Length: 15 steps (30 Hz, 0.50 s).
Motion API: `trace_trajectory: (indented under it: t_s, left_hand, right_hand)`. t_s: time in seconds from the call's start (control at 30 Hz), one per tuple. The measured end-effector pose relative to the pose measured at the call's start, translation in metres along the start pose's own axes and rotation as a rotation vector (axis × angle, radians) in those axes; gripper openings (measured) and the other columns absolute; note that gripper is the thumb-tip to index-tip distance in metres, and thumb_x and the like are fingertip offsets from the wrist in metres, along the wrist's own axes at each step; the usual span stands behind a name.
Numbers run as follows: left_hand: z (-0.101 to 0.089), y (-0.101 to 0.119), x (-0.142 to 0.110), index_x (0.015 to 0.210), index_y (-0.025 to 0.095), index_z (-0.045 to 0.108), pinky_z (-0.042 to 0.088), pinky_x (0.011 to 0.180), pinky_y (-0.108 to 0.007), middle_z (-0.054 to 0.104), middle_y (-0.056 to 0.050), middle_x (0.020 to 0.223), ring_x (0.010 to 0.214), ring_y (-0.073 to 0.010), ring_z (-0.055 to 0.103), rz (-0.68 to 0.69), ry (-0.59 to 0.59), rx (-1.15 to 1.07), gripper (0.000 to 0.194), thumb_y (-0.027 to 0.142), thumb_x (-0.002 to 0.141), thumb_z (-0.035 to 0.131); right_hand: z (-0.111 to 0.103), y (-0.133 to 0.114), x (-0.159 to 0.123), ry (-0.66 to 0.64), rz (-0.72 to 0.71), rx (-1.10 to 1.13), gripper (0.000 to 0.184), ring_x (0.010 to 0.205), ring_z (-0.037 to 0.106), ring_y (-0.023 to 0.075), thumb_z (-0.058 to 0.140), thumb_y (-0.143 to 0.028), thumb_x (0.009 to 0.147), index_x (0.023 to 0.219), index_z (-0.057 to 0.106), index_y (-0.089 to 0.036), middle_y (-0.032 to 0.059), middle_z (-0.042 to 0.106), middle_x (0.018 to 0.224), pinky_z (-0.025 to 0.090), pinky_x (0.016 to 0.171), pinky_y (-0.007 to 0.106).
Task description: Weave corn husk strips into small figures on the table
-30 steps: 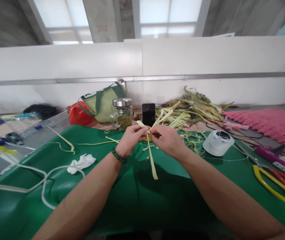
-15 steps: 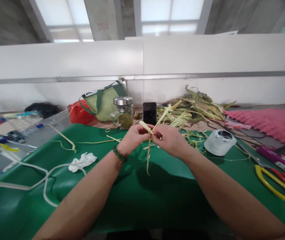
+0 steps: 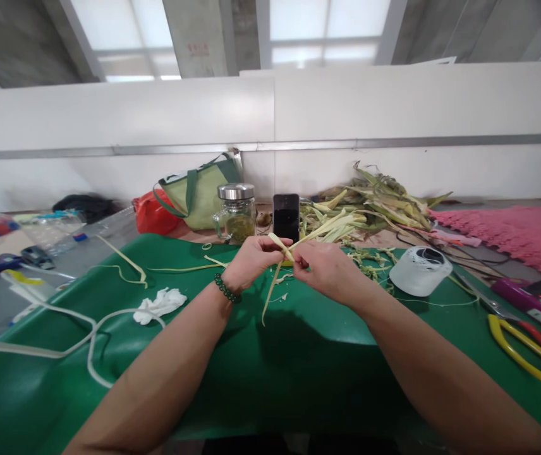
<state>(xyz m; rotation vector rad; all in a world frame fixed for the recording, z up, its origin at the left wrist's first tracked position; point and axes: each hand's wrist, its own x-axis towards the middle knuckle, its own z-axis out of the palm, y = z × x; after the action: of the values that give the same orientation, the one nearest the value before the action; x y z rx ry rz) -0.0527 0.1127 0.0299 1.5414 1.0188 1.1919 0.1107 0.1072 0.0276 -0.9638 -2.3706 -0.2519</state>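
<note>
Above the middle of a green table cover (image 3: 232, 392), my two hands meet around pale yellow corn husk strips (image 3: 281, 245). My left hand (image 3: 253, 259), with a green bead bracelet at the wrist, pinches the crossing of the strips. Close on its right, my right hand (image 3: 325, 268) has its fingers curled in on the same husk. One narrow husk end (image 3: 270, 296) hangs below the fingers, and a longer piece slants up to the right. The fingertips partly hide where the strips cross.
A pile of corn husks (image 3: 384, 196) lies behind on the right. A phone (image 3: 286, 217) and a lidded glass jar (image 3: 236, 215) stand behind my hands. Thread spool (image 3: 419, 272) and yellow-handled scissors (image 3: 512, 344) are at right; crumpled tissue (image 3: 160, 305) and white cable (image 3: 93, 335) at left.
The hanging husk end has swung to the left. The longer strip has dropped to a flatter slant, and my right hand has turned slightly, still gripping the husk.
</note>
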Motion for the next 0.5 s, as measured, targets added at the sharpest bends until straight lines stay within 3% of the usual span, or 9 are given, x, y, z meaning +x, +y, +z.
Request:
trace_trajectory:
  t_s: [0.17, 0.37, 0.5]
  left_hand:
    - [0.0010, 0.0004, -0.0009, 0.078, 0.013, 0.074, 0.048, 0.076, -0.031, 0.072, -0.005, 0.075, 0.075, -0.0181, 0.062, 0.017, 0.060, 0.029, 0.026, 0.012, 0.055, 0.062]
    - [-0.0005, 0.0043, -0.0051, 0.071, 0.012, 0.073, 0.047, 0.070, -0.028, 0.072, -0.008, 0.083, 0.074, -0.0167, 0.061, -0.020, 0.000, -0.075, 0.017, 0.026, 0.061, 0.069]
    - [0.0022, -0.0005, -0.0044, 0.065, 0.013, 0.071, 0.045, 0.064, -0.025, 0.069, -0.004, 0.069, 0.066, -0.0143, 0.058, 0.045, -0.011, 0.027, 0.014, 0.026, 0.063, 0.070]
  right_hand:
    - [-0.0013, 0.0007, 0.0005, -0.001, 0.011, 0.026, 0.012, 0.059, 0.046, 0.0145, 0.049, -0.011, 0.075, 0.065, 0.052, -0.017, 0.0028, 0.054, 0.062, 0.027, 0.057, 0.026]
    - [-0.0019, -0.0019, 0.0013, -0.029, 0.035, 0.055, 0.015, 0.059, 0.049, 0.0142, 0.051, -0.011, 0.075, 0.062, 0.055, -0.016, 0.0037, 0.058, 0.063, 0.028, 0.057, 0.025]
    - [-0.0077, -0.0065, 0.0010, 0.017, 0.082, 0.263, 0.016, 0.053, 0.048, 0.0116, 0.055, -0.023, 0.079, 0.064, 0.060, -0.017, 0.0006, 0.058, 0.057, 0.030, 0.055, 0.024]
